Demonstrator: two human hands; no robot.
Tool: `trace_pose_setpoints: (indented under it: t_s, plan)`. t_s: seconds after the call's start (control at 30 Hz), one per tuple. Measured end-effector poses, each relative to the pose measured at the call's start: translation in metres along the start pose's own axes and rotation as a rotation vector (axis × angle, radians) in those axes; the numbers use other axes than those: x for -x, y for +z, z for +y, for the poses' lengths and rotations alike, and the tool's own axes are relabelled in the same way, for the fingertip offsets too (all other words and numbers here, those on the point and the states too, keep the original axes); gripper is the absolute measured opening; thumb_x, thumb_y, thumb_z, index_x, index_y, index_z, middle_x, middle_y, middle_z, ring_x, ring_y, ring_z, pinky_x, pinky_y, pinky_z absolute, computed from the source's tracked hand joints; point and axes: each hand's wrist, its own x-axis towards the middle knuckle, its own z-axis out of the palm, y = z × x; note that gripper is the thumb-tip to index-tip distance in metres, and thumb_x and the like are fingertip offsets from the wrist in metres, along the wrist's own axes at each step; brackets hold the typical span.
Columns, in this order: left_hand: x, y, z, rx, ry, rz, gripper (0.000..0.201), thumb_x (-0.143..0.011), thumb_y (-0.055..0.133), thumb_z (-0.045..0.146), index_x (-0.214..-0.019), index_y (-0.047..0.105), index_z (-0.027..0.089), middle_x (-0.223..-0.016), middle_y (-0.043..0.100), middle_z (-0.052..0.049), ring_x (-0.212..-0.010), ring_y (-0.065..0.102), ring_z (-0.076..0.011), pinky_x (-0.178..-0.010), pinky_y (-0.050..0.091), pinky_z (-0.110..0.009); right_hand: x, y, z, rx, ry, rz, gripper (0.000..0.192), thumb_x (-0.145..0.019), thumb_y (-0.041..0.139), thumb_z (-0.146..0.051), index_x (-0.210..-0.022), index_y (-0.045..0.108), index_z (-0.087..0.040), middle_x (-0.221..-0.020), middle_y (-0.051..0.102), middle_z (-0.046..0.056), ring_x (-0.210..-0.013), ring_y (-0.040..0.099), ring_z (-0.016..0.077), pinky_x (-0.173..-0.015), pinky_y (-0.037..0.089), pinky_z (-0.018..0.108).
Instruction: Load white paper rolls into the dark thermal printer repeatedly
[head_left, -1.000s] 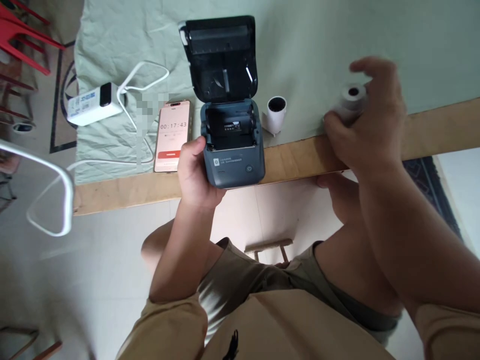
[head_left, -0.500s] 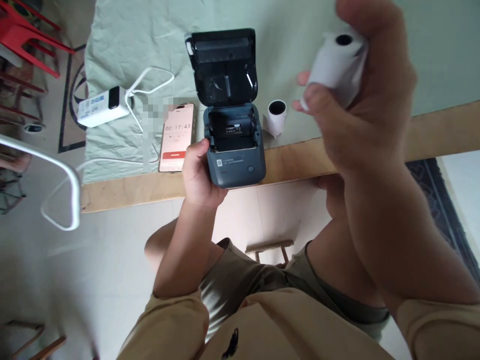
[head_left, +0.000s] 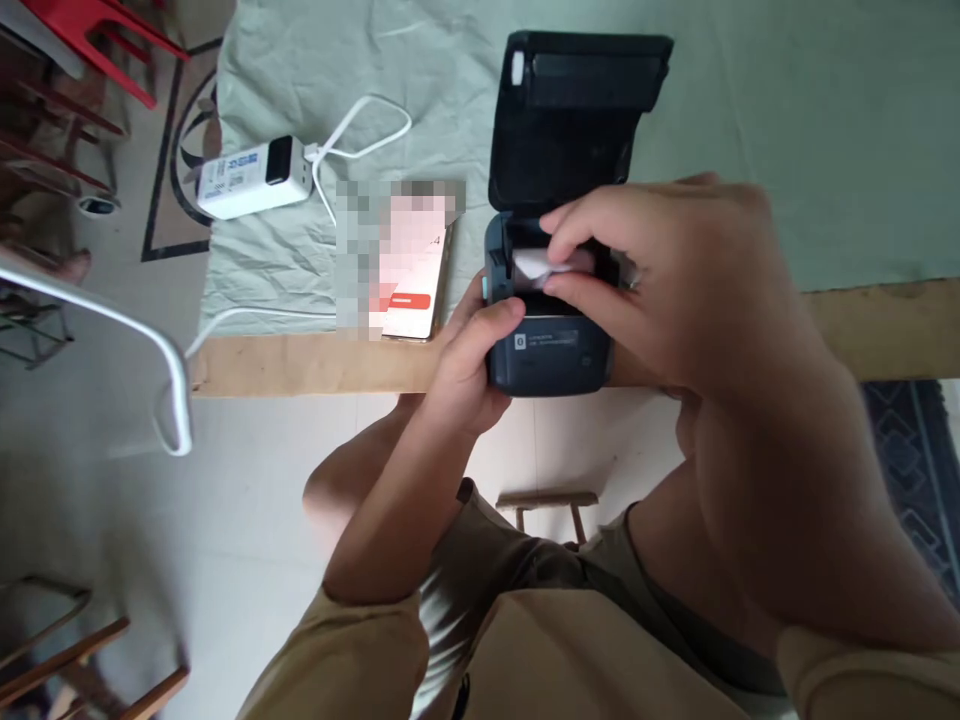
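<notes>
A dark blue-grey label printer (head_left: 551,355) stands at the table's front edge, its black lid (head_left: 566,130) raised. My left hand (head_left: 480,355) grips the printer's left side, thumb on the front rim. Inside the open bay lies a white paper roll (head_left: 536,265), partly covered by fingers. My right hand (head_left: 667,270) reaches in from the right, thumb and fingers closed on the roll. The second, smaller roll seen earlier is not visible now.
Left of the printer lies a phone (head_left: 412,280) with a partly pixelated screen. A white power bank (head_left: 255,178) with a white cable (head_left: 367,150) rests on the green tablecloth (head_left: 787,120). The wooden table edge (head_left: 315,365) runs along the front, and a wooden stool (head_left: 547,500) is below.
My right hand has brought the paper roll from the upper right down into the printer's bay. The view has shifted, and the printer now appears farther right.
</notes>
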Motion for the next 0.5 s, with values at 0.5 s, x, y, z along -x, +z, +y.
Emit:
trace_pose_setpoints:
  t_s: [0.5]
  plan:
    - [0.0006,0.0002,0.0,0.1,0.051,-0.101,0.019,-0.081,0.053,0.027,-0.099,0.057,0.021,-0.096,0.069,-0.001,-0.111,0.061,-0.0223,-0.09,0.051,-0.032,0.0057,-0.0059,-0.0084,0.037,0.056,0.213,0.028,-0.077,0.055,-0.018,-0.104,0.059,-0.024,-0.085,0.068,-0.003,-0.079,0.057,0.0171,-0.072,0.044,0.031]
